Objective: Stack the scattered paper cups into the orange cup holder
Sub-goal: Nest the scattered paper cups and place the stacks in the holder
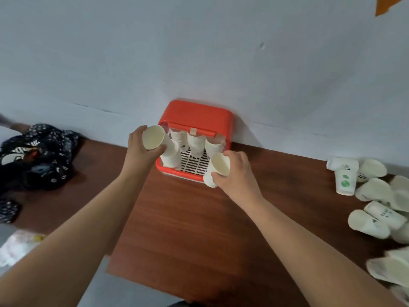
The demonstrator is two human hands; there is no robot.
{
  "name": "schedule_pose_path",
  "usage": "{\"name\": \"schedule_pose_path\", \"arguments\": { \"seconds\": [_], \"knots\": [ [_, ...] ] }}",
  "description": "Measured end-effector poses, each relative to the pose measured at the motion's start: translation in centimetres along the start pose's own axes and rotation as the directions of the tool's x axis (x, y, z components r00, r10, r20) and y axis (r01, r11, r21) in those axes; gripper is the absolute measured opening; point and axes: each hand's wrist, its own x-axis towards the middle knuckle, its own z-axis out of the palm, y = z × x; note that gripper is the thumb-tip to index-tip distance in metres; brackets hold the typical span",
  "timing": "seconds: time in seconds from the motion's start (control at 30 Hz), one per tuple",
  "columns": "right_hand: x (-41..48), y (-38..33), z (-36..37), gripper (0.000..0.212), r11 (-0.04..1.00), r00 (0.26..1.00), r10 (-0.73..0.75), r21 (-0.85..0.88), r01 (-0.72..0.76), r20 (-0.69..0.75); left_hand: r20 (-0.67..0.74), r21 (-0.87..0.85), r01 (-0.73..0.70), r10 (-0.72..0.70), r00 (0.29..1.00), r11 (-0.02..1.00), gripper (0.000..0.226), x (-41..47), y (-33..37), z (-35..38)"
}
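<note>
The orange cup holder (199, 114) stands against the wall at the back of the brown table, its white slotted tray (193, 162) showing. Several white paper cups (195, 144) stand upside down inside it. My left hand (141, 151) grips a paper cup (155, 138) at the holder's front left corner, its mouth facing me, over another cup (169, 160) below. My right hand (234, 171) grips a second paper cup (215, 170) at the holder's front right edge, mouth also toward me.
Several loose paper cups (374, 191) lie scattered on the table's right side. A dark patterned cloth (37, 156) is heaped at the left. A pale bag (17, 244) lies at the lower left. The table's front edge (141, 282) runs below my arms.
</note>
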Motion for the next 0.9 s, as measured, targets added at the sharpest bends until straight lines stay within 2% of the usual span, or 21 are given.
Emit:
{"name": "schedule_pose_path", "arguments": {
  "seconds": [0.1,0.23,0.43,0.6,0.8,0.9],
  "knots": [
    [1.0,-0.9,2.2,0.065,0.999,0.999,0.034,0.006,-0.034,0.012,0.007,0.059,-0.022,0.021,1.0,0.998,0.076,2.7,-1.5,0.4],
    [1.9,-1.2,4.4,0.064,0.997,0.997,0.073,0.0,-0.073,0.036,0.147,0.245,-0.083,0.048,0.988,0.966,0.077,4.8,-3.6,1.8],
    [3.6,-1.3,6.9,0.063,0.995,0.995,0.098,-0.029,-0.098,0.014,0.309,0.362,-0.209,0.094,0.946,0.908,0.083,6.3,-6.2,3.9],
    [4.8,-0.8,8.4,0.065,0.992,0.992,0.121,-0.033,-0.12,0.023,0.401,0.319,-0.205,0.064,0.914,0.925,0.095,6.3,-7.6,4.3],
    [6.1,-0.3,10.8,0.063,0.994,0.995,0.099,-0.035,-0.1,-0.03,0.338,0.293,-0.2,0.094,0.936,0.935,0.087,6.9,-8.6,3.9],
    [6.7,-0.3,12.2,0.063,0.995,0.995,0.088,-0.033,-0.089,-0.035,0.382,0.264,-0.179,0.068,0.922,0.948,0.1,6.7,-8.7,3.8]
  ]
}}
